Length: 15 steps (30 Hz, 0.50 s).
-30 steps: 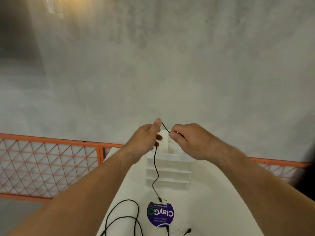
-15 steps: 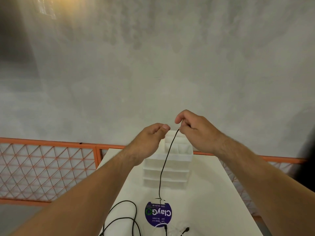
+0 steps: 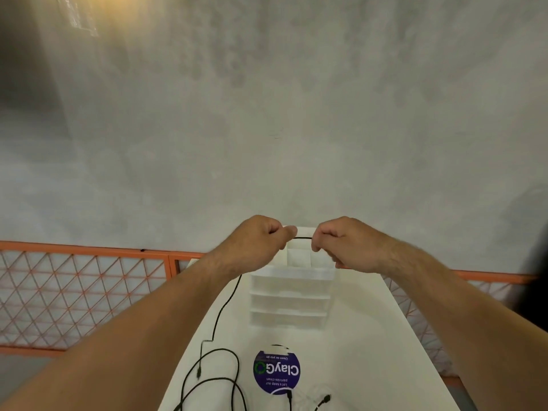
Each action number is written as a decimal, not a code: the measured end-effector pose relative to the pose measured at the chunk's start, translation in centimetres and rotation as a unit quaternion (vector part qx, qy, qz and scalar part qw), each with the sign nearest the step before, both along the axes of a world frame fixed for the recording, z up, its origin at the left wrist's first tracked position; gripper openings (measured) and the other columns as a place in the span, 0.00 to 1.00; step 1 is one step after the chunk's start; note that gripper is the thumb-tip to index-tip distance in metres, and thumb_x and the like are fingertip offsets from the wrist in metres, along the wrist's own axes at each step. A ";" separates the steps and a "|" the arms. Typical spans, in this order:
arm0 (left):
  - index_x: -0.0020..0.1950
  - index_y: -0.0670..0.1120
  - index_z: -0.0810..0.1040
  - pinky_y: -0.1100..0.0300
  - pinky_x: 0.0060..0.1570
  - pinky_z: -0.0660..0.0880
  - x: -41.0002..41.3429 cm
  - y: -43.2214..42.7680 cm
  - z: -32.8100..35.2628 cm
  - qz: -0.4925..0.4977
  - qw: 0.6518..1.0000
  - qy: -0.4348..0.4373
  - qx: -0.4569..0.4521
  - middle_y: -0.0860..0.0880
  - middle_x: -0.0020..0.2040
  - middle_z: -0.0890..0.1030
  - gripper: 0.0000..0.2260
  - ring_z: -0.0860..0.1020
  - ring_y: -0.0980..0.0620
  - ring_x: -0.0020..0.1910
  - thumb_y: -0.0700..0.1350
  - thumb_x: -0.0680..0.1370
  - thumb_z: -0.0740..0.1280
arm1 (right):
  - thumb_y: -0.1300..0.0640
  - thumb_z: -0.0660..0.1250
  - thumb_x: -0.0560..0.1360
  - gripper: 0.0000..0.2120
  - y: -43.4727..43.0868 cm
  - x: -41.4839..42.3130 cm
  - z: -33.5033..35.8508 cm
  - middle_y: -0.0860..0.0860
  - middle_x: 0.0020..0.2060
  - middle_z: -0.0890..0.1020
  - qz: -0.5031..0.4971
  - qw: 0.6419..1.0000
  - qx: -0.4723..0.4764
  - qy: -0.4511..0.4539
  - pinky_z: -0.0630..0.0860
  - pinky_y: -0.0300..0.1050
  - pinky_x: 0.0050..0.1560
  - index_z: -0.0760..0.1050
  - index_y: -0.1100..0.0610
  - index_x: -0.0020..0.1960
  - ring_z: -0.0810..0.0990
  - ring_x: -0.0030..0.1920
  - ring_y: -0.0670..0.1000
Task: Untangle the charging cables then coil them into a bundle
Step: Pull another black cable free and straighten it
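Lowered R hand level w/ L hand; both pinching thin black cable, short taut span btwn, rest hanging left to loose loops on tabletop.

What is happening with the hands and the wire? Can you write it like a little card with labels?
Left hand: pinches thin black charging cable
Right hand: pinches the same cable nearby
Cable path: short straight stretch between the hands; the rest drops to the white table
On table: loose black cable loops, white plastic drawer organiser, round purple ClayGo sticker
Behind: orange mesh fence, grey concrete wall
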<state>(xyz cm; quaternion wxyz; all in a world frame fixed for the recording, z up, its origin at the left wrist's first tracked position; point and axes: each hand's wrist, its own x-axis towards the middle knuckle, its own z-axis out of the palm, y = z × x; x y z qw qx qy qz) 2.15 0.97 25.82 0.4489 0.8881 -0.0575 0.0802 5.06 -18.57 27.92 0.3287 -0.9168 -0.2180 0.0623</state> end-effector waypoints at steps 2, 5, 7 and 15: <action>0.34 0.46 0.75 0.66 0.25 0.66 -0.1 0.0 -0.1 -0.014 1.000 0.025 0.013 0.51 0.28 0.67 0.19 0.64 0.54 0.24 0.56 0.80 0.61 | 0.57 0.58 0.80 0.13 -0.3 0.0 0.0 0.47 0.34 0.77 0.006 1.000 0.005 0.023 0.80 0.47 0.43 0.79 0.50 0.43 0.77 0.37 0.48; 0.38 0.46 0.78 0.61 0.29 0.70 -0.1 -0.2 -0.1 -0.034 0.998 0.059 0.011 0.48 0.34 0.71 0.18 0.67 0.53 0.27 0.55 0.81 0.60 | 0.52 0.60 0.80 0.10 -0.8 -0.1 -0.1 0.48 0.38 0.78 0.014 0.999 -0.034 -0.019 0.81 0.46 0.41 0.79 0.45 0.47 0.79 0.40 0.52; 0.41 0.46 0.79 0.60 0.31 0.71 -0.2 -0.7 -0.1 -0.055 0.996 0.070 -0.014 0.50 0.33 0.73 0.18 0.68 0.53 0.27 0.56 0.81 0.59 | 0.50 0.62 0.80 0.08 -0.7 0.0 -0.4 0.46 0.35 0.77 0.016 0.998 -0.030 -0.056 0.81 0.53 0.46 0.80 0.46 0.49 0.77 0.38 0.52; 0.39 0.48 0.80 0.68 0.25 0.63 0.3 -1.2 -0.1 -0.035 0.998 -0.021 0.038 0.58 0.22 0.66 0.16 0.63 0.58 0.23 0.55 0.81 0.62 | 0.49 0.56 0.82 0.11 0.3 -0.6 -0.1 0.45 0.40 0.76 0.026 0.989 -0.117 -0.086 0.73 0.42 0.42 0.75 0.51 0.48 0.74 0.38 0.46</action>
